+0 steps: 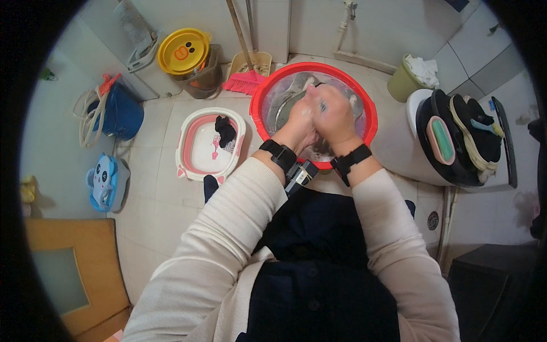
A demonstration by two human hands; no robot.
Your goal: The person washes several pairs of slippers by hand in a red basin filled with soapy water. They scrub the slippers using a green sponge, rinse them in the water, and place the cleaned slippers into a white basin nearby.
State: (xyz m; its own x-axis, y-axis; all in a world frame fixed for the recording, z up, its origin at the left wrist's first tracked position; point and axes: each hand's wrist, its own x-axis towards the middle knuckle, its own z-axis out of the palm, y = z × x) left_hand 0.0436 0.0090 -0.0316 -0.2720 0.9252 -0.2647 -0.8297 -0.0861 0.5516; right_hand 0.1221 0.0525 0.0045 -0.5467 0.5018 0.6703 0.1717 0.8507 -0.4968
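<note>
A round red-rimmed basin (pixel 370 111) stands on the floor in front of me, with suds or pale wet matter and a dark grey shape inside. Over it, my left hand (pixel 300 121) and my right hand (pixel 334 112) are clasped together, fingers curled inward. A small bluish-white spot shows on the back of the right hand. Whatever lies between the palms is hidden. Left of the basin, a pink and white tub (pixel 196 149) holds a black cloth (pixel 225 131), apparently a sock, and a small greyish cloth beside it.
Behind the tub lean a pink broom (pixel 244 83) and a dustpan. A blue bucket (pixel 121 111) and a blue box (pixel 108 182) stand at left. To the right, shoes (pixel 477 128) and a pink soap dish (pixel 440 139) rest on a toilet, near a green bin (pixel 401 82).
</note>
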